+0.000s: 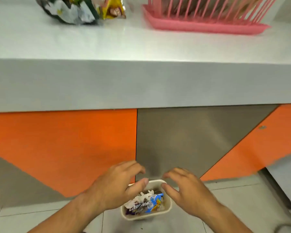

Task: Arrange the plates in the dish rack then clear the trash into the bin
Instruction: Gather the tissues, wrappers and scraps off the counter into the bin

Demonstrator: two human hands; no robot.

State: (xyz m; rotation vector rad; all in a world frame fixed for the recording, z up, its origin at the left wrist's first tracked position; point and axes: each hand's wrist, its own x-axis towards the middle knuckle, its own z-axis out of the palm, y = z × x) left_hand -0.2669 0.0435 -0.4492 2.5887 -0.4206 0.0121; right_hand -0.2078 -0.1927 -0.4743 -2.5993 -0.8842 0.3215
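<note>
2 hands over 1 bin; step in hand: clearing trash, the second half of the task.

- Left hand [118, 187]: hovers above the bin's left rim, fingers [134, 166] loosely curved and slightly spread, pinching nothing.
- Right hand [188, 190]: hovers above the right rim, fingers [172, 174] relaxed and apart, likewise empty.
- Bin [141, 218]: small, cream, rectangular, standing on the tiled floor [233, 207] against the cabinet front. Contents: a heap of crumpled wrappers [146, 203], white, silver, purple and blue, filling it close to the rim.
- Tabletop [107, 44]: grey, well above the bin.
- Dark crumpled bag [69, 10] and yellow packet [113, 9]: trash lying side by side at the tabletop's far left, touching.
- Dish rack [200, 25]: pink, far right of the tabletop, well apart from the trash. Whether plates stand among its tines cannot be told; the area is blurred.

Judgement: a load appears deposited, and 2 items are not yet binned. Next move calls for raising both hands to the tabletop, gathering bag and packet, and pressing them down, as the bin has little room left.
</note>
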